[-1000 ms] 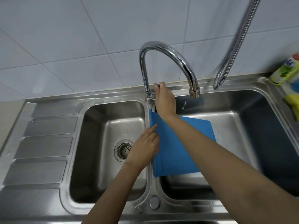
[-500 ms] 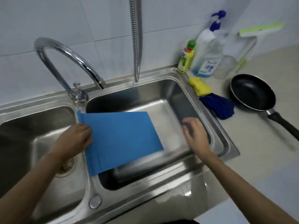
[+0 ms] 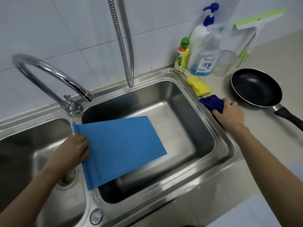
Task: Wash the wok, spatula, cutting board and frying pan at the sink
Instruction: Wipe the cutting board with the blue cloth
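A blue cutting board (image 3: 121,148) leans tilted in the right basin of the steel sink (image 3: 219,145), its left edge on the divider. My left hand (image 3: 73,149) holds that left edge. My right hand (image 3: 227,112) grips a dark blue cloth (image 3: 211,103) on the sink's right rim. A black frying pan (image 3: 255,87) sits on the counter just right of that hand, handle pointing to the lower right. No wok or spatula is in view.
A yellow sponge (image 3: 198,86) lies on the rim behind the cloth. Soap bottles (image 3: 203,48) stand at the back corner beside a clear glass (image 3: 224,63). The chrome faucet (image 3: 54,77) arches over the divider; a metal hose (image 3: 123,41) hangs over the right basin.
My right hand left the faucet handle, crossed the right basin and took hold of the dark blue cloth. My view swung right. My left hand stays on the board.
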Demonstrator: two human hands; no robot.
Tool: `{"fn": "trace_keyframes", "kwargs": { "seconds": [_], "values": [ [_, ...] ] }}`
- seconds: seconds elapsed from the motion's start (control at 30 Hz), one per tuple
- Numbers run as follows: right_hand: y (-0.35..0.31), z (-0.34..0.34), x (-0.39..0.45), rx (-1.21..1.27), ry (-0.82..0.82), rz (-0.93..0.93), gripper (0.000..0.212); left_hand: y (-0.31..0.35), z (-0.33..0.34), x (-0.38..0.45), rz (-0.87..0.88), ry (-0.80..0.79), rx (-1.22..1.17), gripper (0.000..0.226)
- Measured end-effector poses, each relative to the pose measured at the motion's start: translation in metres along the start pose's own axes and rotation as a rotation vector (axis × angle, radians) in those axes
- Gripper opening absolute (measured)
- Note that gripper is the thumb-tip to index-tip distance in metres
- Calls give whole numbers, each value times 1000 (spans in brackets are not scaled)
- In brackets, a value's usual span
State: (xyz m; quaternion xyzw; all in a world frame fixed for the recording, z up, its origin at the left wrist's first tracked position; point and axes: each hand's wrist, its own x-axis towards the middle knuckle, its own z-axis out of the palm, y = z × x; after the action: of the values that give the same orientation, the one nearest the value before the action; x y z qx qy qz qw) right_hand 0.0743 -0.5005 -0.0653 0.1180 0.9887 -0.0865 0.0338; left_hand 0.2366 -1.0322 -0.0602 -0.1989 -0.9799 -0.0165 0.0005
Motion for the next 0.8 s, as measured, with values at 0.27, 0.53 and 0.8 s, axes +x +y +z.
{"fn": "trace_keyframes", "kwargs": {
  "seconds": [0.27,0.53,0.8],
  "values": [
    [-31,-19,-116,675,-140,163,43,5,-7,-2,-39,-82,-5,26],
    [-215,66,-229,934,-727,104,28,5,-8,-9,-56,-65,-56,23],
    [-294,121,-294,627,-174,-460,52,-12,-4,-12,89,-38,-79,22]
  ]
}}
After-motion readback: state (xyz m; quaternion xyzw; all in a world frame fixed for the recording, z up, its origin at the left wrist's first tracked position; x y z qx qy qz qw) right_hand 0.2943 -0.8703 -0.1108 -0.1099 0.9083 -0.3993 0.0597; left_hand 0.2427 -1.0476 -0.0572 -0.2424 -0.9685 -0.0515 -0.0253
